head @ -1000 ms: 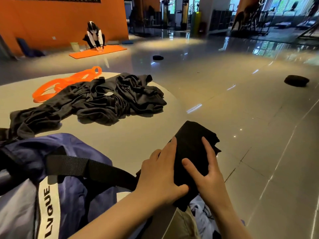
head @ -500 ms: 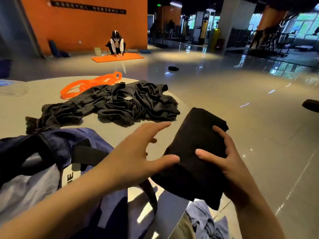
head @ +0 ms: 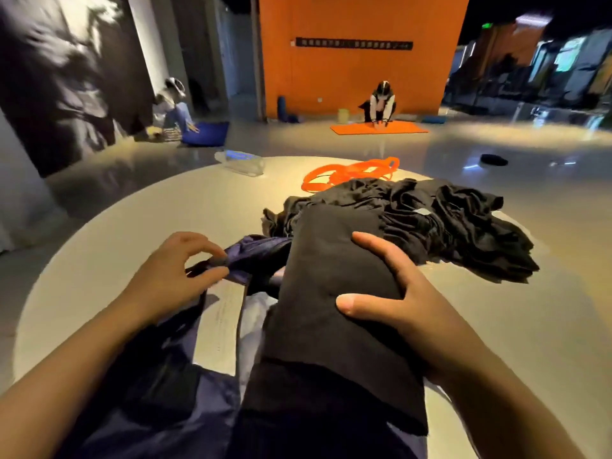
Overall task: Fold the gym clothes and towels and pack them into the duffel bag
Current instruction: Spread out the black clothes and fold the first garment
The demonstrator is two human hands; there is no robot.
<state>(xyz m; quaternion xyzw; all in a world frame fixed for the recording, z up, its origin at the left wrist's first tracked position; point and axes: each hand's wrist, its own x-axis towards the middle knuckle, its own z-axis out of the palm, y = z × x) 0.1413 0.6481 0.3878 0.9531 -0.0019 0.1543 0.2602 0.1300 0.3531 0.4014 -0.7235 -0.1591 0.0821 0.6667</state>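
The folded black fabric bundle [head: 331, 293], a long flat packet of soft cloth, lies lengthwise over the navy-blue nylon duffel bag [head: 159, 392] at the near edge of the round pale table [head: 132, 220]. The right hand [head: 407, 299] grips the bundle from its right side, thumb pressed on top and fingers curled along the far edge. The left hand [head: 172, 276] pinches a fold of the bag's dark blue fabric near its opening, thumb and fingertips closed on the cloth.

The step in hand looks like packing: one garment is folded and is being brought to the bag's mouth. The next move probably calls for the left hand to pull the opening wider while the right slides the bundle down inside without letting the folds slip apart; the cloth is limp, so it needs support along its length.

Just beyond the bundle a crumpled heap of black clothes [head: 447, 223] waits unfolded on the table. Behind it lies a looped orange resistance band [head: 347, 173], and further left a clear plastic bottle [head: 240, 162] on its side. The bag's slack fabric and its pale lining [head: 220, 323] partly cover the opening, which may hinder entry. Two people sit on the floor in the distance
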